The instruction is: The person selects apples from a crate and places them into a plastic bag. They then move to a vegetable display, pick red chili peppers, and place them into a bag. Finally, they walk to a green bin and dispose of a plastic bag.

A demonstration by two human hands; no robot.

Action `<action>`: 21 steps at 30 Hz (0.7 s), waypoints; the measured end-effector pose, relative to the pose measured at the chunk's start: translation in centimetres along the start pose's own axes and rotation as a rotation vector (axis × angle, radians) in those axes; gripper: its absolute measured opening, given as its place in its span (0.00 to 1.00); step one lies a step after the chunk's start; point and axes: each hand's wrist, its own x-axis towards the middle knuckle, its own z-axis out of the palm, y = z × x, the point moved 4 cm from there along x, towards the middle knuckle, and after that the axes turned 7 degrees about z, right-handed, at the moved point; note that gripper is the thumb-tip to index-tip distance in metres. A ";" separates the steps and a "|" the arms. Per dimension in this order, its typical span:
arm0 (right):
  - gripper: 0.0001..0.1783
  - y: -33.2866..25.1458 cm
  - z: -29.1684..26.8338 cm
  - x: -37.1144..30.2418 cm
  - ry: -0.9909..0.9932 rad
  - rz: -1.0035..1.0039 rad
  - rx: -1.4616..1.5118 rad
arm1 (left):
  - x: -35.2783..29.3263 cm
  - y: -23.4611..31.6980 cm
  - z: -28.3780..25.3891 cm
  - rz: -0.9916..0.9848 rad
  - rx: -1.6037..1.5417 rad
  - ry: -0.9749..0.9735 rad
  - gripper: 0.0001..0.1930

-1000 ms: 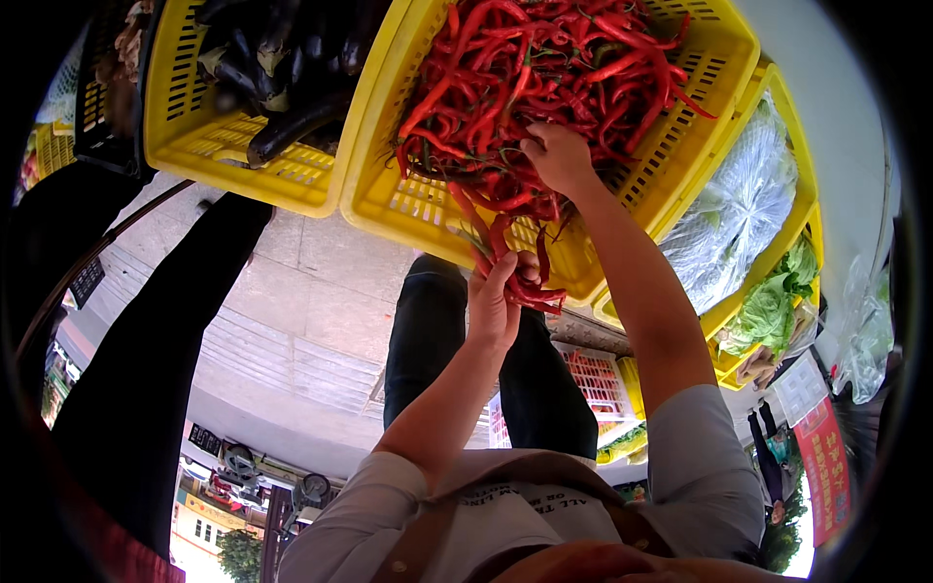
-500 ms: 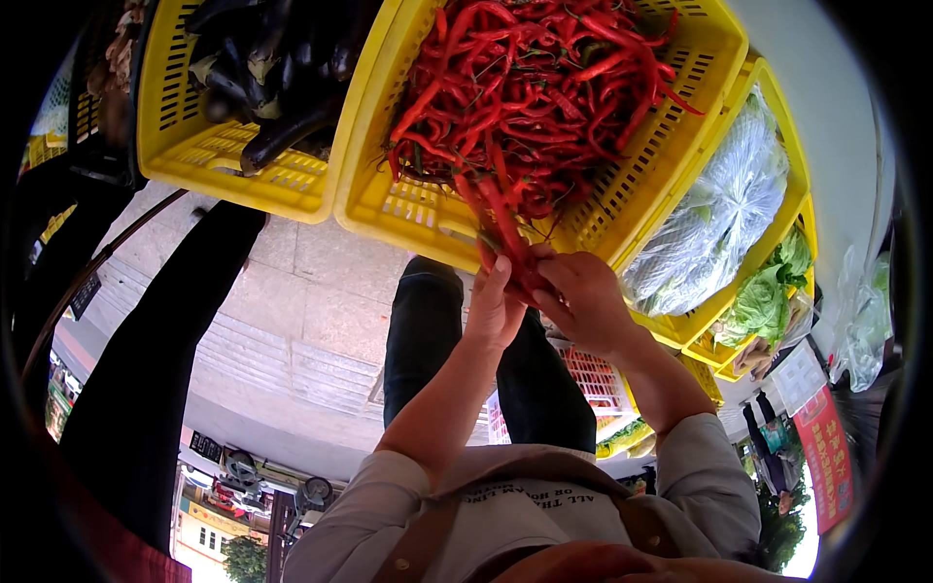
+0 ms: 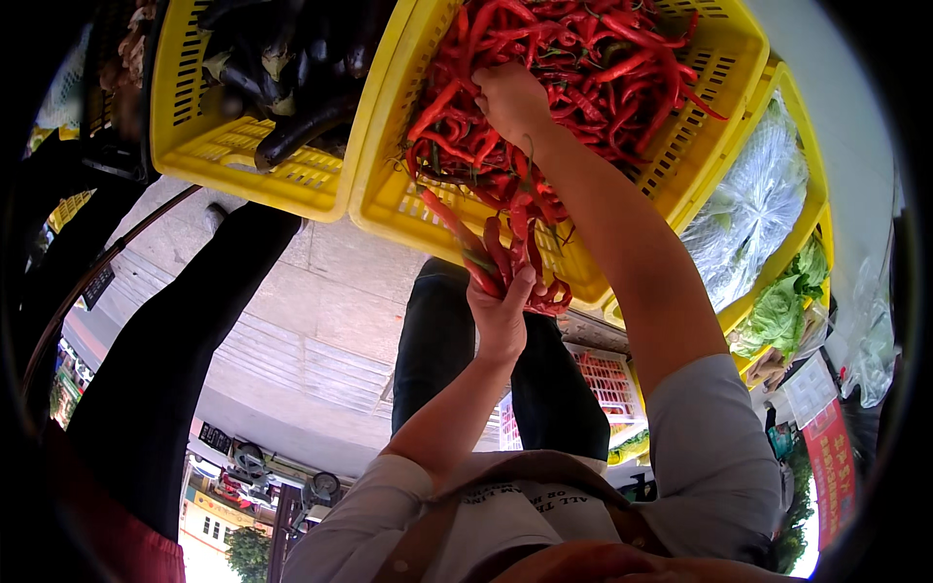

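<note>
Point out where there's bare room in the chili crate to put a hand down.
Bare mesh shows along the yellow crate near edge, left of the left hand and its chili bunch. Around the right hand, the red chilies are heaped thick.

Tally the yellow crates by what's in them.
Red chillies crate: 1
Dark aubergines crate: 1
Bagged greens crate: 1
Leafy greens crate: 1
Total: 4 yellow crates
</note>
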 end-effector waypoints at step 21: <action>0.11 -2.0 -9.7 -7.5 -0.090 0.206 0.531 | 1.7 -1.1 -2.2 -0.045 -0.221 0.027 0.14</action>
